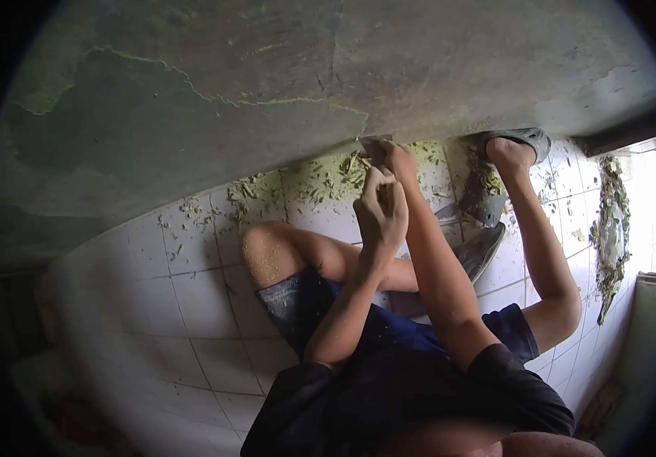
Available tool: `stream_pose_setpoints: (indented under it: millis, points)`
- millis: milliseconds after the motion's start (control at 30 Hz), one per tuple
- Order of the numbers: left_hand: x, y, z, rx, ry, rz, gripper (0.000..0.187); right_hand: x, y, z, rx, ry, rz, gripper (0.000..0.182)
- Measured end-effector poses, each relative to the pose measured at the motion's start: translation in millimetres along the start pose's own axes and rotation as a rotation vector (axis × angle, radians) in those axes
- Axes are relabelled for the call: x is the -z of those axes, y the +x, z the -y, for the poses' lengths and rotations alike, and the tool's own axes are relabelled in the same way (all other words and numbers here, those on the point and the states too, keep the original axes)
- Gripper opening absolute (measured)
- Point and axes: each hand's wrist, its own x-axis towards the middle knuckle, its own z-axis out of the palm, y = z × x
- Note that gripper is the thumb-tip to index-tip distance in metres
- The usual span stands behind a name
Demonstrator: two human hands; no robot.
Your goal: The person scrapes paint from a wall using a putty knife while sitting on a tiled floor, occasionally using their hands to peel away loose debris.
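A dark flat scraper-like tool [377,148] meets the foot of the wall [214,129], where green paint has a ragged peeled edge. My right hand [402,164] is closed on this tool. Just below it, my left hand [382,212] has its fingers curled and pressed together at the tool's lower end; what they hold is hidden. Green paint flakes [328,179] lie scattered on the white tiles around both hands.
My bent legs rest on the tiled floor [198,305]. A grey shoe [537,141] is on one foot by the wall; another grey shoe [482,247] lies nearer. A pile of debris [611,228] runs along the right, near a bright doorway.
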Motion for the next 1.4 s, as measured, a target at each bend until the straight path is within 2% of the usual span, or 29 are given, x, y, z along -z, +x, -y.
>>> stream_pose_setpoints:
  millis: [67,100,133,200,233,267,333,367,400,467,500,533,567,600,667,733,767,800,833,867,900,933,967,1000,1067,1200,1267,1300,1400]
  points:
    - [-1.5,7.7,13.8,0.090,-0.090,-0.001,0.020,1.8,2.1,-2.0,0.136,-0.542,-0.036,0.031]
    - [3.2,12.9,17.8,0.219,0.007,0.045,0.020,-2.6,6.8,1.2,-0.104,-0.418,-0.116,0.030]
    - [3.6,10.0,18.4,0.209,0.006,0.040,0.020,-5.5,8.4,3.2,-0.094,-0.416,-0.113,0.030]
    - [1.5,0.7,11.4,-0.094,0.043,-0.035,0.011,-6.0,7.1,2.6,0.194,-0.216,-0.084,0.027]
    - [0.9,-0.9,3.3,-0.014,-0.021,-0.041,0.023,-1.4,-1.9,-4.8,0.310,-0.119,-0.075,0.026]
    - [3.3,3.2,7.5,0.056,-0.025,0.000,0.024,-0.5,-8.5,-11.2,0.282,-0.121,-0.086,0.026]
    - [2.4,10.0,28.7,0.188,0.028,0.004,0.023,-6.4,5.2,-5.6,-0.149,-0.359,-0.144,0.028]
    - [2.3,7.7,36.3,0.142,0.032,0.010,0.022,-0.7,9.5,-22.2,-0.021,-0.398,-0.078,0.029]
    - [1.3,12.8,30.9,0.122,0.030,0.003,0.022,-5.3,11.2,-9.2,0.000,-0.394,-0.075,0.029]
    - [-2.3,0.5,20.4,-0.118,0.077,-0.095,0.018,-2.7,-7.0,0.6,0.066,-0.103,-0.014,0.029]
    - [4.1,2.9,24.4,0.082,0.078,0.014,0.016,-0.1,18.1,-34.0,0.070,-0.364,-0.001,0.028]
    - [4.4,9.0,43.0,0.155,0.187,0.049,0.017,0.5,8.8,-27.2,0.070,-0.357,-0.012,0.028]
    - [1.8,8.0,56.6,0.114,0.180,0.057,0.017,-3.0,2.5,-16.2,-0.068,-0.313,-0.100,0.027]
    - [2.6,9.5,51.8,0.078,0.176,0.062,0.018,-6.8,-1.2,-12.3,-0.211,-0.268,-0.183,0.028]
    - [5.6,2.7,46.5,0.131,0.159,0.131,0.019,1.6,-16.2,-13.2,-0.198,-0.144,-0.164,0.032]
    - [6.0,0.4,45.0,0.179,0.141,0.211,0.021,10.6,-39.0,0.6,-0.170,0.249,-0.012,0.030]
    - [6.6,-1.1,48.1,0.215,0.146,0.309,0.023,16.0,-48.8,6.9,-0.284,0.339,0.024,0.026]
    - [8.8,-3.3,51.5,0.253,0.151,0.406,0.026,22.0,-62.2,10.4,-0.288,0.345,0.016,0.026]
    - [14.1,-1.9,46.0,0.284,0.125,0.575,0.033,28.7,-75.3,13.4,-0.263,0.239,0.082,0.027]
    - [18.4,0.3,40.2,0.278,0.126,0.585,0.033,37.1,-86.5,15.0,-0.236,0.130,0.144,0.027]
    - [23.6,6.1,14.3,0.441,0.172,0.700,0.035,52.5,-92.8,0.6,0.209,-0.315,0.339,0.026]
    - [27.9,11.4,0.2,0.603,0.219,0.813,0.038,52.2,-101.2,-3.7,0.363,-0.329,0.290,0.026]
    - [31.7,14.6,4.0,0.559,0.297,0.822,0.050,52.9,-109.6,-7.5,0.070,-0.029,0.239,0.025]
    - [33.5,18.5,14.8,0.579,0.397,0.788,0.056,48.2,-121.4,3.0,-0.220,0.274,0.182,0.024]
    - [33.8,22.4,61.4,0.409,0.688,0.594,0.061,47.3,-132.4,4.4,-0.263,0.277,0.204,0.019]
    - [29.1,33.9,76.8,0.388,0.724,0.448,0.056,41.4,-142.8,11.6,-0.262,0.407,0.277,0.017]
    - [29.6,35.3,96.8,0.459,0.156,0.356,0.047,38.4,-150.9,24.8,-0.271,0.462,0.331,0.018]
    - [26.1,36.1,93.2,0.423,-0.018,0.297,0.037,36.0,-154.6,32.2,-0.248,0.459,0.352,0.018]
    - [24.7,41.2,78.8,0.427,-0.125,0.190,0.035,34.6,-171.9,59.9,-0.236,0.442,0.364,0.024]
